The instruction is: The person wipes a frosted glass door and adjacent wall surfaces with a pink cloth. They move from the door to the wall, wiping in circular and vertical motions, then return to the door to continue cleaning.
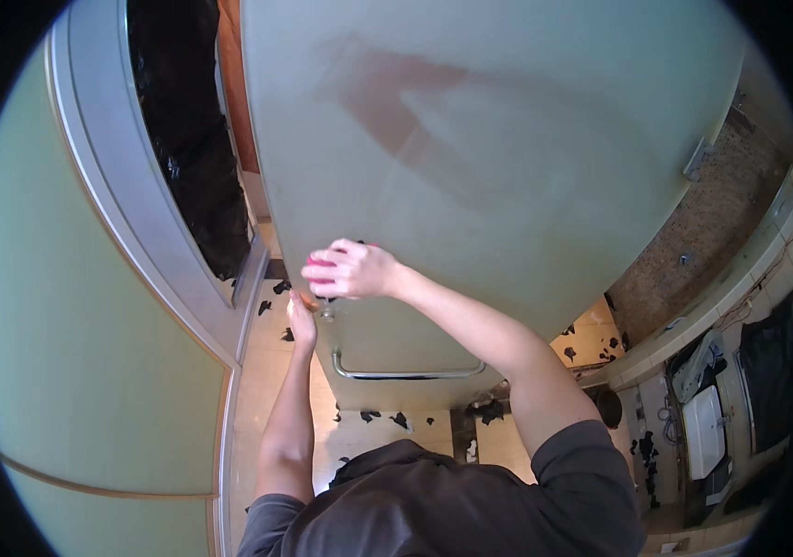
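A frosted glass door panel [480, 195] fills the middle of the view, with a bent chrome bar handle [407, 375] low on it. Above the handle, my right hand [354, 270] is curled over a pink object [320, 268], probably a sponge or cloth, against the glass near its left edge. My left hand [302, 320] rests at that left edge, thumb up, just below my right hand; whether it grips the edge or something small is unclear. A small round metal fitting [327, 315] sits on the glass beside it. A brownish reflection of an arm shows higher up.
Another frosted panel [97, 299] in a pale frame stands at left, beside black plastic sheeting [187, 139]. Black scraps [400, 420] litter the tiled floor. At right are a white washbasin [705, 432], a dark bucket [608, 407] and a metal glass clamp [697, 159].
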The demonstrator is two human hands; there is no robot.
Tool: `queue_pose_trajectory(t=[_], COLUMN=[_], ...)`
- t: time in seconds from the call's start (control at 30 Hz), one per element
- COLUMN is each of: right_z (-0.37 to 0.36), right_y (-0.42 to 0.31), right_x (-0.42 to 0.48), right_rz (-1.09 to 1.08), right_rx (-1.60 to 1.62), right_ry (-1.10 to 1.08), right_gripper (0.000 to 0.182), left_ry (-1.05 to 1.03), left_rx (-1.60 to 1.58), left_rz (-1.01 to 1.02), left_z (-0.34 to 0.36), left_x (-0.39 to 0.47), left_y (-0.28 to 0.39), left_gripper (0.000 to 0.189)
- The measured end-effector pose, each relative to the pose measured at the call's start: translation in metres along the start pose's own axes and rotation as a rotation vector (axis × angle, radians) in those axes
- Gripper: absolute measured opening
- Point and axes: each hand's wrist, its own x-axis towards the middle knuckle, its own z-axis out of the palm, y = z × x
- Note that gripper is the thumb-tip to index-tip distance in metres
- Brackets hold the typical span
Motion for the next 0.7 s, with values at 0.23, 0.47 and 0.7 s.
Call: queue_pose_trajectory(t=[0.23, 0.47, 0.7], right_z=[-0.061, -0.174, -0.133], right_y=[0.04, 0.151, 0.141], right_x=[-0.014, 0.043, 0.052], right_rz=[-0.184, 0.035, 0.526], right_rx=[0.13, -0.104, -0.416], right_ry=[-0.153, 0.008, 0.691], right_gripper=[0.006, 0.024, 0.032], left_ry=[-0.011, 0.095, 0.154], left_rx=[0.01, 0.059, 0.053], left_rz=[0.068, 0.063, 0.051], left_z=[0.016, 0.006, 0.009], left_x=[-0.009, -0.018, -0.021], left_y=[0.027, 0.025, 0.026], left_gripper=[0.056, 0.056, 0.059])
